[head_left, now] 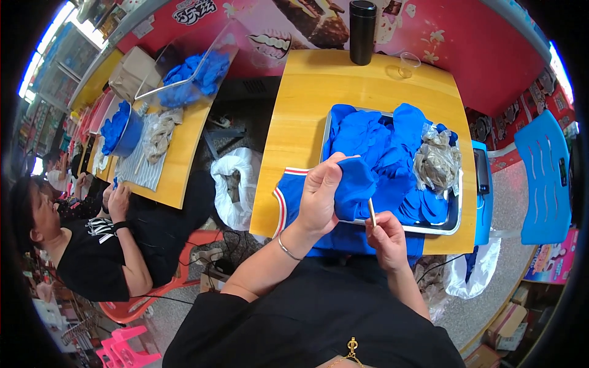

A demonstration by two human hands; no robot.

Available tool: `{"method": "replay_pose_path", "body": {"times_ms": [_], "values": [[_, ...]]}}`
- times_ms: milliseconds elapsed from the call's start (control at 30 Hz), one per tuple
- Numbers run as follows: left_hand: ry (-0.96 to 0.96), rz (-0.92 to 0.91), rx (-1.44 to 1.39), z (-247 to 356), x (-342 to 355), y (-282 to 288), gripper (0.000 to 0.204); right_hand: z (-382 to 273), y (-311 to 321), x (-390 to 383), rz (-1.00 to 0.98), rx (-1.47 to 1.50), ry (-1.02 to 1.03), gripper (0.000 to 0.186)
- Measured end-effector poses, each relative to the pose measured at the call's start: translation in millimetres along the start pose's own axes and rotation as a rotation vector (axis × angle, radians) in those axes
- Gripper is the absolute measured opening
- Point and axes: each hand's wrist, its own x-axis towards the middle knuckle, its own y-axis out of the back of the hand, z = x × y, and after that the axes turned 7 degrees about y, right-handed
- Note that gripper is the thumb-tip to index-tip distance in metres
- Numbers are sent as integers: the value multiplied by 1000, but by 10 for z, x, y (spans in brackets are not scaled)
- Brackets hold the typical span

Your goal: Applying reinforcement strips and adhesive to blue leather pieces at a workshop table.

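On square yellow wooden table point(307, 116): one metal tray point(455, 222) heaped with blue fabric pieces point(374, 138), too many to count. Near tray's front edge, left hand point(319, 199) pinches one blue fabric piece point(354, 187); right hand point(385, 236) grips one thin wooden stick point(372, 212). Beyond tray: one black cylindrical flask point(362, 32), one clear plastic cup point(408, 64).

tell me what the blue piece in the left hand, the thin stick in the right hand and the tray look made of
Blue piece: soft matte fabric, likely felt or fleece; it folds and drapes over the left hand.
Thin stick: pale tan, straight, probably wood or bamboo; pinched in the right hand.
Tray: silvery rim with a dull shine, so apparently metal.
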Motion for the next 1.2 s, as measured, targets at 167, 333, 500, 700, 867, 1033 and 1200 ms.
{"method": "replay_pose_path", "body": {"times_ms": [167,333,500,700,867,1033,1200], "values": [[44,19,138,45,74,150,24,-55,-22,34,68,-286,62,11],[-113,-82,148,211,135,148,25,-76,53,84,-12,-608,293,10],[-107,-123,249,228,144,252,21,-66,13,79,11,-588,249,10],[-95,-114,57,145,123,261,18,-54,-35,7,23,-304,92,10],[-164,-137,191,173,128,180,16,32,2,-38,-2,-111,18,9],[-227,-164,476,324,99,163,16,-45,64,27,-6,-478,229,9],[-177,-165,512,380,76,112,19,-72,-2,0,29,-547,247,8]]}}
